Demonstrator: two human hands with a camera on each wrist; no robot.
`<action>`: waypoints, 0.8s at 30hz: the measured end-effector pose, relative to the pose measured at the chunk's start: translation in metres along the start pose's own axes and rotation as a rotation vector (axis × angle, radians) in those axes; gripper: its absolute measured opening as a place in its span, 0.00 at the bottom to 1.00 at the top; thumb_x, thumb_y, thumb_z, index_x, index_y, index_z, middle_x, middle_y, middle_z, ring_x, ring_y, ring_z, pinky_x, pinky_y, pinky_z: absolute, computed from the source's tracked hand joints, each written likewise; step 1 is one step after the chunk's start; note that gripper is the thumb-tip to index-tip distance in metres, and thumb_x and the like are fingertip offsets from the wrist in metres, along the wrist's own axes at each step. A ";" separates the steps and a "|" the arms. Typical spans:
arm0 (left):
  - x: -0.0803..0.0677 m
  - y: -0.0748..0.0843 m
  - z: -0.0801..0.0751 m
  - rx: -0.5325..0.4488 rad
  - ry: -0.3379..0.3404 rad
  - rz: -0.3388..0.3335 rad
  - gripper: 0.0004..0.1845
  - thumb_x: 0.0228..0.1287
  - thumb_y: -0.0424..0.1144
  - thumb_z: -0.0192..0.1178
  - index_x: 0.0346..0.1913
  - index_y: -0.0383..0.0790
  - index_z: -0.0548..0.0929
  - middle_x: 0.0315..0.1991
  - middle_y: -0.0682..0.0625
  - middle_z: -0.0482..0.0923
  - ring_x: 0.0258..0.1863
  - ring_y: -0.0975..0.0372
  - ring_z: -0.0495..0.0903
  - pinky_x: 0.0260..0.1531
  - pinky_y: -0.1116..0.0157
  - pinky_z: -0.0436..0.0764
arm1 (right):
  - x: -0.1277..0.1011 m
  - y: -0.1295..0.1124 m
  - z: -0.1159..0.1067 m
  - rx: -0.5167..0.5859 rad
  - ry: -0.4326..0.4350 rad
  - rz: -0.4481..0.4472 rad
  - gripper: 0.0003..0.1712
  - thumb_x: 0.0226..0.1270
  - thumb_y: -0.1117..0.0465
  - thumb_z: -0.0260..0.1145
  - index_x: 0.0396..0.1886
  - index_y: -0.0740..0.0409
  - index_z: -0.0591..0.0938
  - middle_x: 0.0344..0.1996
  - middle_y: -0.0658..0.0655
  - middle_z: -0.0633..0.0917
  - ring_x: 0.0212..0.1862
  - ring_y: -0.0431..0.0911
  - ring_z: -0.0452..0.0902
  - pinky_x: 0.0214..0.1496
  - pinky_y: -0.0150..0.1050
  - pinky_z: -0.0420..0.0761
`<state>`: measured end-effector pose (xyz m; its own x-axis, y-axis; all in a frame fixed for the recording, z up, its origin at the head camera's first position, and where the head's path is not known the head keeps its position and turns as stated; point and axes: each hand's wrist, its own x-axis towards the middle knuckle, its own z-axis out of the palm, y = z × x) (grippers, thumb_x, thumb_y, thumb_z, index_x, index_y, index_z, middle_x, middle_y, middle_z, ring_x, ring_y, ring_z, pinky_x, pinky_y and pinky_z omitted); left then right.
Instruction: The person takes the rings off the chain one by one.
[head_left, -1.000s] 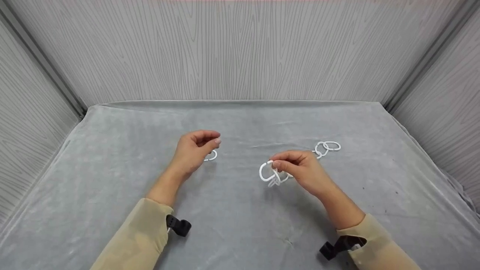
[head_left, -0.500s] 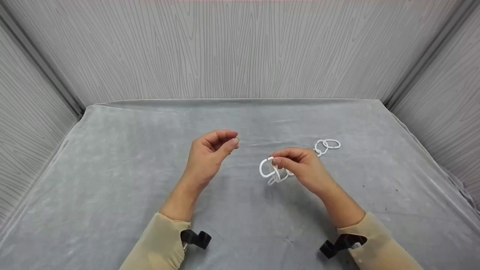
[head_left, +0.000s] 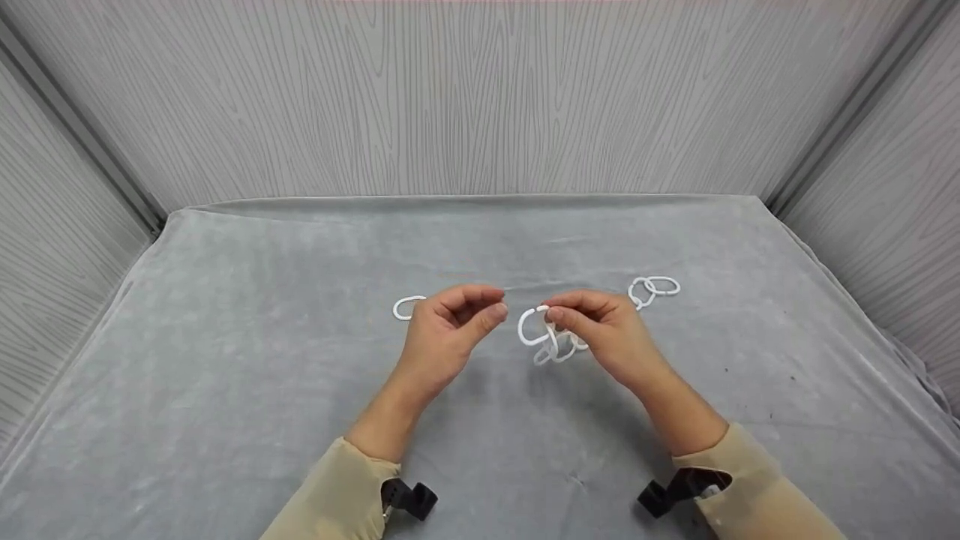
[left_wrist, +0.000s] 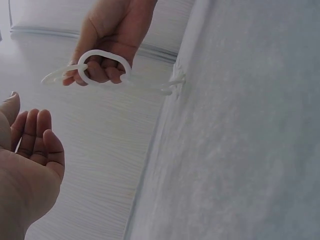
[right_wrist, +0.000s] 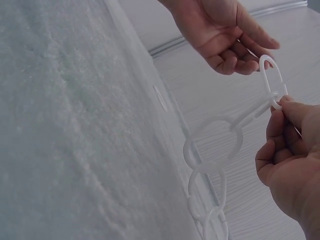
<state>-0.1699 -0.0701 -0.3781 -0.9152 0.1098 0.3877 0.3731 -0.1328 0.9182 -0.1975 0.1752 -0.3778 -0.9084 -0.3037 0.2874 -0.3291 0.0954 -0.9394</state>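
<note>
My right hand (head_left: 600, 330) pinches the end link of a chain of white plastic links (head_left: 530, 330) between thumb and index finger, raised over the cloth. Below the fingers more links hang down, and in the right wrist view the linked chain (right_wrist: 214, 142) slants away toward the cloth. Its far end links (head_left: 664, 285) show on the cloth beyond the right hand; the stretch between is partly hidden behind that hand. My left hand (head_left: 454, 334) hovers just left of the pinched link, its fingers loosely bent and holding nothing. Partly behind it, a single loose white link (head_left: 403, 309) lies flat.
Grey plush cloth (head_left: 225, 360) covers the table. A wood-grain panel (head_left: 465, 97) rises at the back edge, with similar panels at both sides. Black wrist cameras (head_left: 411, 499) sit at both sleeves.
My left hand has moved right from over the loose link toward my right hand, passing across the link and then uncovering its left part. The right hand keeps pinching the chain, almost unmoved.
</note>
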 end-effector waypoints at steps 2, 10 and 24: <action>-0.001 -0.003 0.002 0.005 -0.009 0.000 0.10 0.69 0.31 0.72 0.50 0.33 0.90 0.43 0.44 0.89 0.42 0.57 0.86 0.45 0.65 0.85 | 0.000 0.000 0.001 -0.004 0.018 -0.007 0.08 0.72 0.69 0.73 0.47 0.64 0.92 0.37 0.56 0.91 0.41 0.45 0.85 0.47 0.40 0.85; -0.004 -0.010 0.009 -0.005 -0.056 -0.010 0.15 0.66 0.30 0.74 0.53 0.27 0.88 0.44 0.44 0.89 0.44 0.57 0.88 0.47 0.63 0.87 | 0.000 -0.003 0.001 -0.005 0.053 -0.035 0.07 0.72 0.68 0.73 0.46 0.61 0.93 0.37 0.57 0.91 0.39 0.46 0.84 0.43 0.37 0.83; -0.006 -0.016 0.017 0.001 -0.060 0.025 0.13 0.65 0.29 0.75 0.51 0.32 0.90 0.43 0.39 0.89 0.41 0.57 0.87 0.42 0.66 0.85 | -0.001 -0.002 0.001 -0.007 0.078 -0.044 0.07 0.73 0.67 0.73 0.46 0.59 0.93 0.35 0.57 0.89 0.40 0.48 0.82 0.43 0.39 0.81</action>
<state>-0.1678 -0.0524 -0.3934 -0.8948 0.1652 0.4149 0.3962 -0.1349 0.9082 -0.1953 0.1740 -0.3762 -0.9101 -0.2330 0.3426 -0.3711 0.0906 -0.9242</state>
